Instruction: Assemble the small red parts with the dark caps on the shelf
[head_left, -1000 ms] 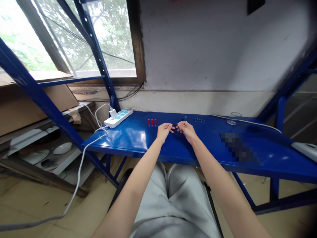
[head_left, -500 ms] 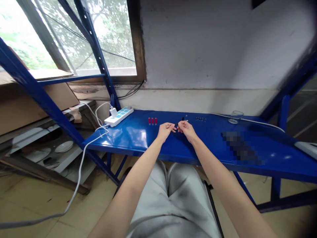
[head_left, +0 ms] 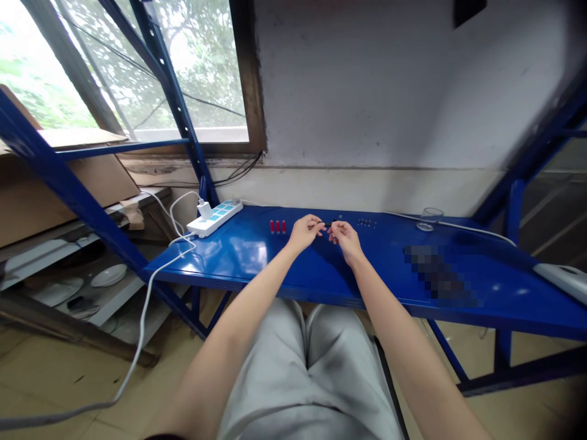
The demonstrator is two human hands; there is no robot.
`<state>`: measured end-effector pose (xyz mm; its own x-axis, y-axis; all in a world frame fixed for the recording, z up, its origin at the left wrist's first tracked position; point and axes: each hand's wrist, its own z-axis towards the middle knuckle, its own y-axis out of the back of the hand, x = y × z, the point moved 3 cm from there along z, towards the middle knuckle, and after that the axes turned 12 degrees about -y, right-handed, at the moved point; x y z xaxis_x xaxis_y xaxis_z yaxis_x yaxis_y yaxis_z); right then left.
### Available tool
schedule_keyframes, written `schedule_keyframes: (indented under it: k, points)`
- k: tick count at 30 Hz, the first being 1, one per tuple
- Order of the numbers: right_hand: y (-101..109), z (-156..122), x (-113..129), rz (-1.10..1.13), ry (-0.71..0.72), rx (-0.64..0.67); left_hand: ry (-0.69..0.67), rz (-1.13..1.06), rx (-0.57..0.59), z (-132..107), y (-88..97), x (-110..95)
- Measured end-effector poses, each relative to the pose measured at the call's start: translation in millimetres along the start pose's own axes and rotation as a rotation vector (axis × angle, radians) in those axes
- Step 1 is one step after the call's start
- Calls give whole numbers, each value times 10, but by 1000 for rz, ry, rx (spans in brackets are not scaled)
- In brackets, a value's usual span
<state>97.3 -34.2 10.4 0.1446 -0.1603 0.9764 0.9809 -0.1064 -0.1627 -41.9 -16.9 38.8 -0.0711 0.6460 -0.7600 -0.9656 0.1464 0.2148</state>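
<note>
My left hand [head_left: 304,231] and my right hand [head_left: 345,235] meet over the blue metal shelf [head_left: 257,256], fingertips pinched together. Between them they hold a small dark part [head_left: 327,225], too small to name. Three little red pieces [head_left: 277,227] stand in a row just left of my left hand. A row of several tiny dark pieces [head_left: 368,223] lies just right of my right hand, near the wall.
A white power strip [head_left: 214,217] with a plugged charger and white cable [head_left: 151,287] sits at the shelf's left end. A clear glass [head_left: 427,219] stands at the back right. A white flat object [head_left: 562,276] lies at far right. Dishes [head_left: 107,275] rest on a lower left rack.
Both hands stayed pinched on the small dark part and drew slightly closer together. The view shifted a little.
</note>
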Motion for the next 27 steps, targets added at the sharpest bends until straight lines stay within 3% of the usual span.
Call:
schedule_keyframes:
  k: [4, 7, 9, 12, 18, 27]
  points:
    - [60, 12, -31, 3, -33, -92, -149, 401, 234, 428, 232, -247]
    - [95, 17, -71, -52, -48, -145, -148, 786, 413, 659, 420, -348]
    - [100, 20, -92, -109, -56, -150, -119, 1007, 551, 702, 495, -325]
    - [87, 17, -102, -164, -62, -143, -60, 1164, 683, 645, 541, -178]
    - [62, -11, -66, -176, -65, -134, -36, 1182, 702, 526, 560, 91]
    - [56, -14, -67, -234, -65, -122, -14, 1227, 716, 522, 585, 76]
